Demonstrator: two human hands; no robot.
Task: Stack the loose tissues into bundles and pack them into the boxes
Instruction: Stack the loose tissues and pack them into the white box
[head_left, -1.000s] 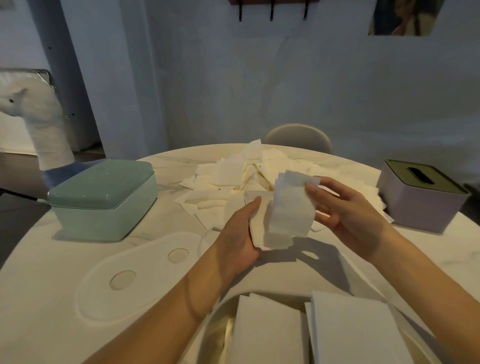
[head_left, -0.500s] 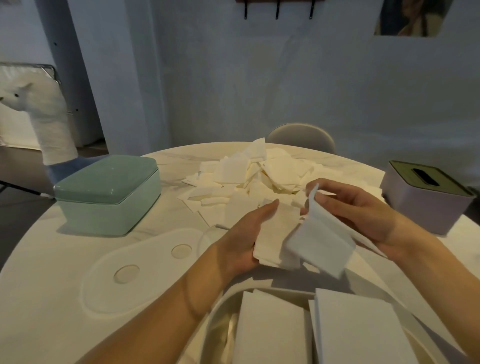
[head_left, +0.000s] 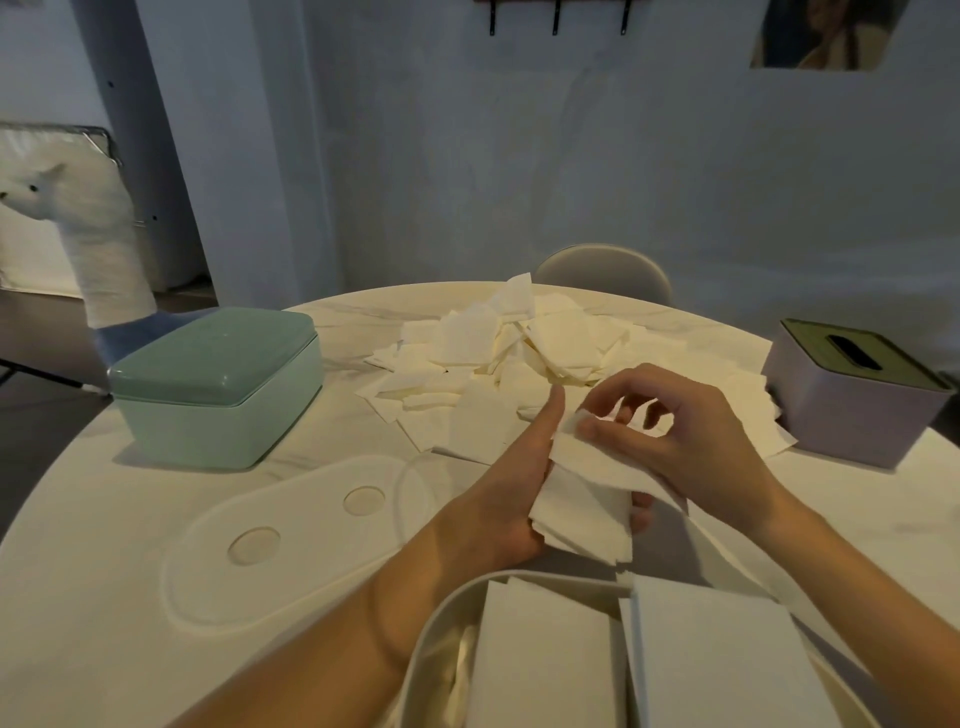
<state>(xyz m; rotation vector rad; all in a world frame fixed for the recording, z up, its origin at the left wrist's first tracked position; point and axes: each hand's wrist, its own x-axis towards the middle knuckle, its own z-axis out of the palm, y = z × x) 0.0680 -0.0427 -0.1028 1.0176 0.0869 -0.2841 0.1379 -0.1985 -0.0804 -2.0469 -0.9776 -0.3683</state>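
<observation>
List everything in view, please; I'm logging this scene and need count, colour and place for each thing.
Table: one, white, round, under everything.
Loose tissues: many, cream, heaped mid-table.
Bundle: one, white, in the left hand.
Green box: one, lidded, table left.
Purple box: one, slotted dark lid, table right.
Tray: one, white, front left.
Open box: one, white, near edge, holding two tissue stacks.
Chair: one, grey, behind table.
Left hand: holds the bundle.
Right hand: pinches a tissue onto it.

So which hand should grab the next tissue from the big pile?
Probably the right hand. It only pinches the top tissue, nearer the loose pile, while the left hand holds the bundle.
</observation>
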